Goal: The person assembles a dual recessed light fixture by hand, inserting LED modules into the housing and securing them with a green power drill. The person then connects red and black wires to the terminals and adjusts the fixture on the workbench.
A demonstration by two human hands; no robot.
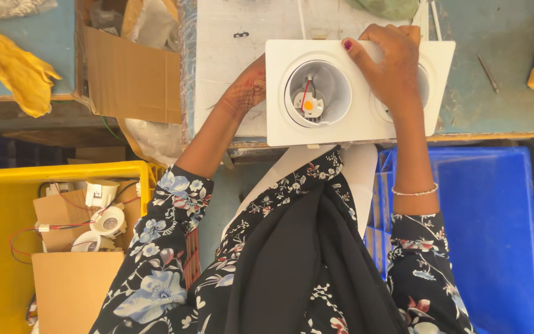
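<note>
One white twin-socket lamp housing [347, 117] lies flat at the near edge of the table [502, 99]. Right hand [394, 65] rests on top of it, covering the right socket, fingers [356, 52] curled over the far edge: grip closed on the housing. Left hand [248, 89] is at the housing's left edge, partly hidden behind it; its grip cannot be told. Two sockets counted; the left one shows one small LED module [309, 104]. One yellow crate [7, 247] of small lamp parts stands left, one blue crate [495, 235] right.

Black floral sleeves [156, 247], thin bracelet [414, 192], maybe henna on left hand [246, 93].
</note>
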